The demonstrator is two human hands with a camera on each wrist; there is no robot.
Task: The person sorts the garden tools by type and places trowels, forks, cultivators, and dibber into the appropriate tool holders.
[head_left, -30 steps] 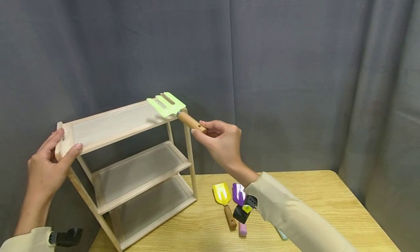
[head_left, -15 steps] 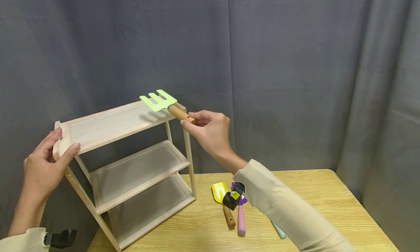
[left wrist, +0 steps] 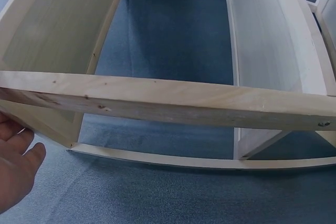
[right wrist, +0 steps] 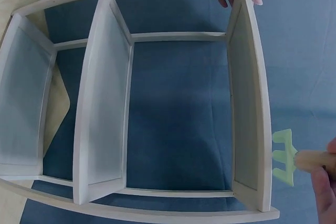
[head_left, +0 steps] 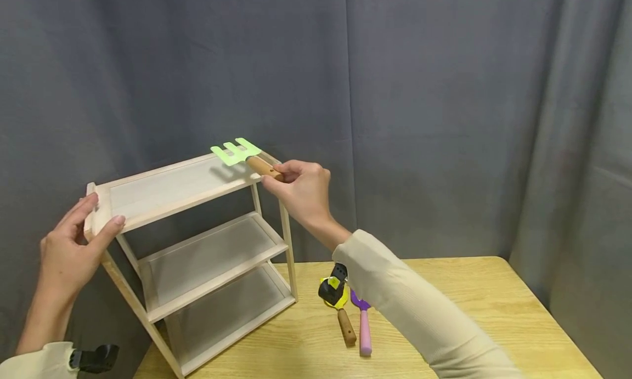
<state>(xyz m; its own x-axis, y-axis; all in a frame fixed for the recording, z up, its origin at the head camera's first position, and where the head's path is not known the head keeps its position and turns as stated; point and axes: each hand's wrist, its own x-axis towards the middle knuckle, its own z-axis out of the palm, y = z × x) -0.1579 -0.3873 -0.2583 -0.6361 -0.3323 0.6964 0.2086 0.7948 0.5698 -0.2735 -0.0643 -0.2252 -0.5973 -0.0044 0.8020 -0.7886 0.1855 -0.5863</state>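
A pale green toy garden fork [head_left: 235,152] with a wooden handle is over the right end of the top board, and its shadow falls on that board. My right hand [head_left: 305,195] pinches the handle's end between thumb and fingers; the right wrist view shows the fork [right wrist: 285,158] beside the top board's edge. At the left end of the three-tier wooden shelf [head_left: 197,201], my left hand [head_left: 69,246] grips the top corner, thumb on the front and fingers along the side. Part of that hand [left wrist: 18,163] appears at the left wrist view's edge.
On the wooden table [head_left: 454,286], right of the shelf, lie a yellow toy shovel [head_left: 346,327] with a brown handle and a purple tool [head_left: 365,332] with a pink handle. My right wrist camera and sleeve partly cover them. A grey curtain [head_left: 419,121] hangs behind.
My right hand has moved left with the garden fork, further over the top board, and the fork has turned flatter. The left hand stays on the shelf corner.
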